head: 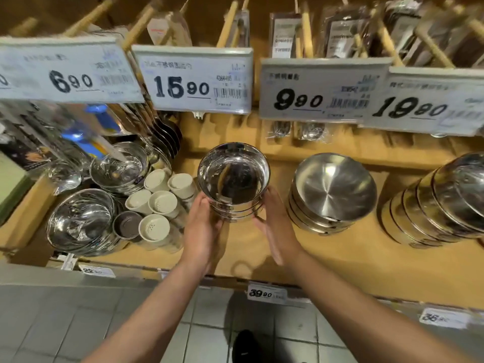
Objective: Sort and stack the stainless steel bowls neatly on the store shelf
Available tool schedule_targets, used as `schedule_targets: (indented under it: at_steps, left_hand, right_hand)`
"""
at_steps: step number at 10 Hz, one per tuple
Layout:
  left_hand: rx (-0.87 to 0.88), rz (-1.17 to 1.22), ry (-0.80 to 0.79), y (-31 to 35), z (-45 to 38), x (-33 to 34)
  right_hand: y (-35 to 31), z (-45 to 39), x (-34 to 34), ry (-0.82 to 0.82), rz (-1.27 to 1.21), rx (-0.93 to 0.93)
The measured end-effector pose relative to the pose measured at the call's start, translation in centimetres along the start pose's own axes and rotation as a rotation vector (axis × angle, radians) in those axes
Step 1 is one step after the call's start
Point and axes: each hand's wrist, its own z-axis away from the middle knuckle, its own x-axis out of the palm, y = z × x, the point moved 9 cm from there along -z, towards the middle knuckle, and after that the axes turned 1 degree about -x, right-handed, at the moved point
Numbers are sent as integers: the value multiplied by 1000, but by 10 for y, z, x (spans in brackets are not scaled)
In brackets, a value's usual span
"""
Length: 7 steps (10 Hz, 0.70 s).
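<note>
- The left hand [203, 226] and right hand [275, 226] stand apart, flat palms pressed against opposite sides of a small stack of shiny bowls [233, 179].
- That stack sits on the wooden shelf [340, 258], near its middle.
- Right of it stands a stack of brushed steel bowls [332, 189], and further right a leaning row of bowls [432, 205].
- To the left stand beige-lidded shakers [157, 200] and wrapped bowls [81, 221].

Shiny silver bowls [233, 179] sit on a tan wooden shelf [340, 258]. At nine o'clock, cream-lidded shakers [162, 203]; at twelve, white price tags [199, 79] with black numbers. Grey tiled floor [78, 323] below.
</note>
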Motion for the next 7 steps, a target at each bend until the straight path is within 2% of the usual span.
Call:
schedule_targets:
  at_steps: [2,4,5,6,7]
  left_hand:
    - [23,-20,-28,2,-5,3]
    - [-17,-58,92,-11,23,-12]
    - [-47,-124,104,-8,58,-11]
    - [-40,-170,93,7,94,-4]
    - [0,-213,69,25,135,8]
  right_hand:
    - [6,-6,-3,-4,43,53]
    - [25,22,-22,56,28,173]
    - [15,57,-44,88,29,191]
    - [-16,101,-87,107,80,125]
    - [-54,158,-153,204,114,48]
